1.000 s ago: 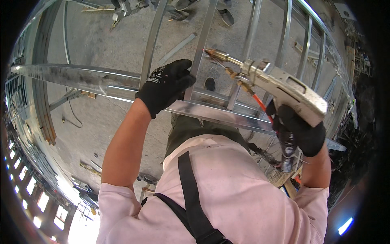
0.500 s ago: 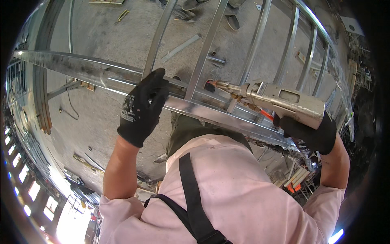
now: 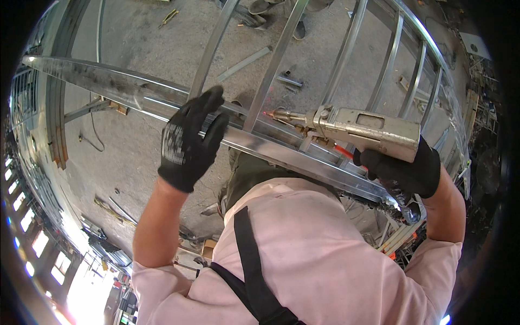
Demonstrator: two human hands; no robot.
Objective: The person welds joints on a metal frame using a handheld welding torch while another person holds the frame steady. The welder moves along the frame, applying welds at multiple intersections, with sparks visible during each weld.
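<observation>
I have the left hand (image 3: 190, 142), in a black glove, laid over the long metal rail (image 3: 135, 92), its fingers (image 3: 208, 105) curled down on the rail's upper edge just left of the spot where an upright bar (image 3: 276, 59) meets it. The right hand (image 3: 403, 170), also gloved, is wrapped tight round the grip of the welding gun (image 3: 363, 129), which lies along the rail to the right of that joint. Its copper nozzle (image 3: 284, 115) points left, with the tip right at the foot of the bar; I cannot tell whether it touches the metal. No arc or spark shows.

As I read it, this is the lining-up step: the rail is braced and the gun is brought onto the joint between rail and bar. The next move, I judge, calls for a steady left hand on the rail, well clear of the tip, and a fine aim of the nozzle into the corner before the trigger is pulled.
</observation>
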